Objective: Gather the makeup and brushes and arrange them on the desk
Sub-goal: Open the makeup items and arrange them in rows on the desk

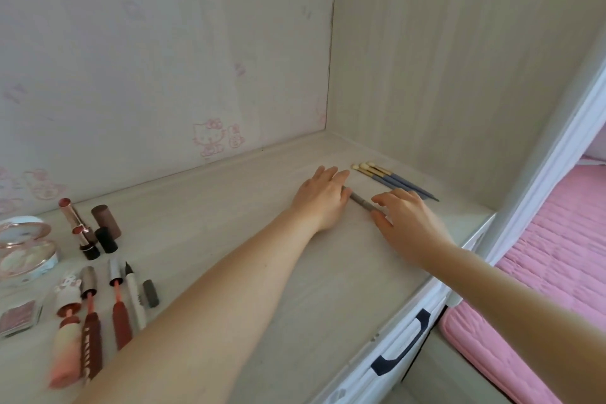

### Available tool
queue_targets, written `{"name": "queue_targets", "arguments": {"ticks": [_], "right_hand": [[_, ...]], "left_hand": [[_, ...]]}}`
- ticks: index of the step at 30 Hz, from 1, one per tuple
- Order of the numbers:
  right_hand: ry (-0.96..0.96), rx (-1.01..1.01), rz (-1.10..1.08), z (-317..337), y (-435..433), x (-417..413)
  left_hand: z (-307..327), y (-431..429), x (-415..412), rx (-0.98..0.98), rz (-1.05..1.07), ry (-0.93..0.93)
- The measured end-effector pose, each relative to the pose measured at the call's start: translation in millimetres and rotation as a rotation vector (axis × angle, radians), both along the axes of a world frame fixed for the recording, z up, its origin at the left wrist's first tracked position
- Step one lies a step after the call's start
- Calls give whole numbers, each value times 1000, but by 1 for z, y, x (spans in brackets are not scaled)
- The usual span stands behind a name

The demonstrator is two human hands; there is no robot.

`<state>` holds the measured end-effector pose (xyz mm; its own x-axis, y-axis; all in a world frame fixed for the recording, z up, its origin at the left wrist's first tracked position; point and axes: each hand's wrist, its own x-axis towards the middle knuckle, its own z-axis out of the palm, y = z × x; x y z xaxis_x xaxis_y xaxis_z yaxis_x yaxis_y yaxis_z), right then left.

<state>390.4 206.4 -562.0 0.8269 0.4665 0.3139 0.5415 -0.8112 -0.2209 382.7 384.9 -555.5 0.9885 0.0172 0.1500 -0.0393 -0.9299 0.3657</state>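
Left hand (323, 195) rests flat, fingers straight, on slim grey pencil (360, 202); right hand (405, 221) touches its near end, grip unclear.

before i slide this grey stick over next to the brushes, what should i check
1. Grey stick lying flat on the desk: ok.
2. Left hand on the stick's far end: ok, its fingers rest over it.
3. Right hand gripping the near end: cannot tell. Its thumb and fingers sit either side of the tip.
4. Brushes lined up side by side, heads toward the back wall: ok.
5. Bare desk between stick and brushes: ok, a strip shows.
6. Lipsticks capped: not ok, they lie open at the left end with caps beside them.
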Motion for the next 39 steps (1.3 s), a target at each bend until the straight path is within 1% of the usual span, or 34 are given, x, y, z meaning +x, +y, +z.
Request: {"name": "queue_targets", "arguments": {"ticks": [4,10,19,24,27,30,34,39], "right_hand": [[-24,-42,12,-5,1,5],[-57,4,15,-6,0,2],[-62,36,60,-6,-6,-22],[-51,75,89,2,-4,-45],[-38,129,131,10,0,-63],[-68,193,160,20,5,-83],[-97,239,200,28,13,-115],[-126,278,274,34,28,-155]], "left_hand": [[-2,3,12,62,-31,43],[-2,16,8,72,-24,-22],[-4,41,-25,111,39,-98],[4,51,-59,101,9,-103],[13,59,-83,68,12,-95],[25,67,-112,12,20,-89],[40,77,-158,-28,11,-130],[52,92,-220,-178,63,-195]]}}
